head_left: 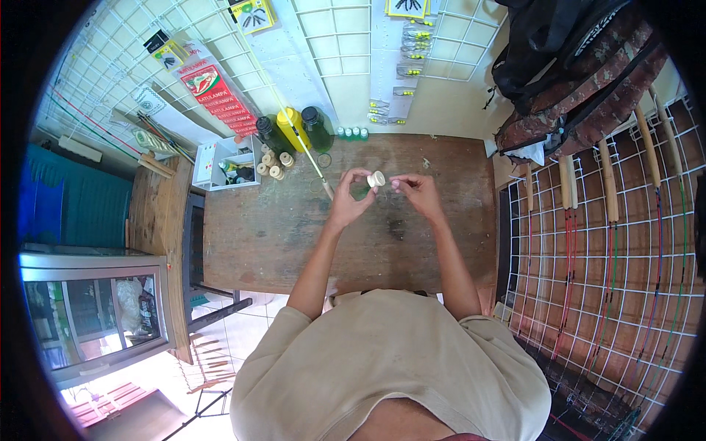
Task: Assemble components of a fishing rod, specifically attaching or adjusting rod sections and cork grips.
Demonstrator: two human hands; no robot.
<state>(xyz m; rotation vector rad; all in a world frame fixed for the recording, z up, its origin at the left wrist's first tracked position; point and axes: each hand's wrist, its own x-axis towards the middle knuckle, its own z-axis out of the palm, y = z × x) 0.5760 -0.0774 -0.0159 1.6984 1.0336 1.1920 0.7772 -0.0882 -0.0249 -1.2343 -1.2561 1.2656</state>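
Observation:
My left hand grips a small pale wooden spool between thumb and fingers, held above the brown table. Just right of the spool is my right hand, its thumb and fingertips pinched together. Whatever those fingertips hold, perhaps a thread, is too fine to make out. A thin pale yellow rod slants down to the table beside my left hand, its lower end close to the wrist. Further left, several more wooden spools lie in a cluster.
Dark bottles and a yellow bottle stand at the back, near several small capped jars. A white box with small items sits at the left edge. Rods hang on the right-hand wire grid, below bags.

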